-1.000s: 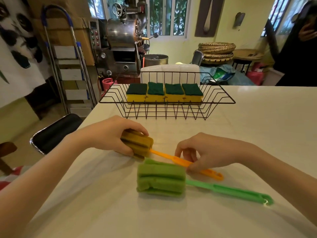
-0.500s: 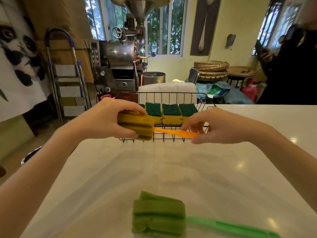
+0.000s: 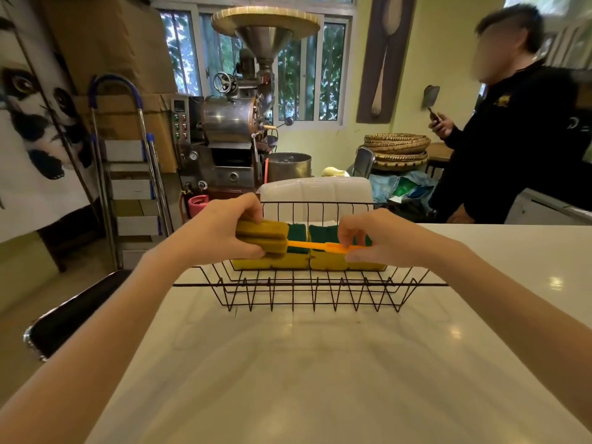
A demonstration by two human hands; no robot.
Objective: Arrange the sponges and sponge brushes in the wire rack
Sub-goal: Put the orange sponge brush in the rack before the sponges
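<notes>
A black wire rack (image 3: 312,285) stands on the white table, holding a row of yellow sponges with green tops (image 3: 296,259) along its far side. Both my hands hold an orange sponge brush (image 3: 261,237) level over the rack, in front of the sponges. My left hand (image 3: 217,232) grips its ochre sponge head. My right hand (image 3: 381,240) pinches the thin orange handle (image 3: 315,245). The green sponge brush is out of view.
The white table (image 3: 320,363) stretches from the rack toward me. A white chair back (image 3: 317,190) stands just behind the rack. A person in black (image 3: 512,149) stands at the right. A black stool (image 3: 73,312) sits left of the table.
Both hands lifted the orange sponge brush off the table and carried it forward over the rack. The view tilted up, so the green sponge brush dropped out of sight.
</notes>
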